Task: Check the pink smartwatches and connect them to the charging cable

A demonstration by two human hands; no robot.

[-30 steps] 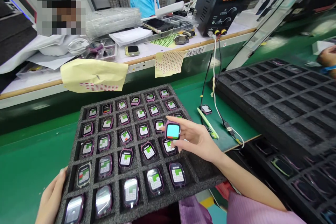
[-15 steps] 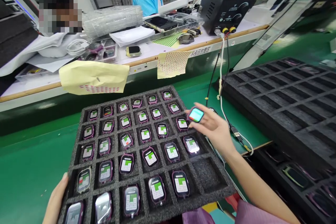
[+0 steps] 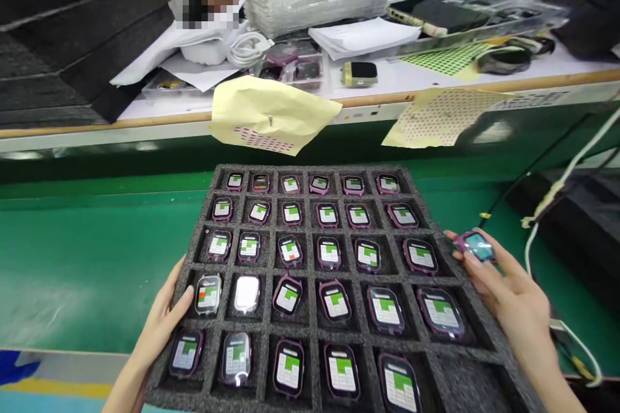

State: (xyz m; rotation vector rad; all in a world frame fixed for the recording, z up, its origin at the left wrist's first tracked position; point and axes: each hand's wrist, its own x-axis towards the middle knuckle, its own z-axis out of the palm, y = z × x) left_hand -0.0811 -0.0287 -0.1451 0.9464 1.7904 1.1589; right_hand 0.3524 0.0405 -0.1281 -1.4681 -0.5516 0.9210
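Observation:
A black foam tray (image 3: pixel 310 277) holds rows of watch bodies with lit screens, mostly white and green. My left hand (image 3: pixel 162 316) grips the tray's left edge, thumb on top of the rim. At the tray's right edge, my right hand (image 3: pixel 508 290) pinches a purple-framed watch (image 3: pixel 477 246) between thumb and fingers, its screen glowing pale teal. The compartment at the tray's front right corner (image 3: pixel 477 381) has no watch in it. One watch (image 3: pixel 247 293) in the second row from the front shows a plain white screen.
Behind the tray runs a white shelf (image 3: pixel 372 100) with yellow paper (image 3: pixel 271 113), a small watch (image 3: pixel 359 73), papers and a phone (image 3: pixel 436 15). Black foam blocks (image 3: pixel 72 39) are stacked at left. Cables (image 3: pixel 557 187) hang at right. Two people are partly visible behind.
The view has turned left. The tray now lies squarer in view, still held on its left by my left hand. My right hand, still pinching the watch, is lower beside the tray's right edge.

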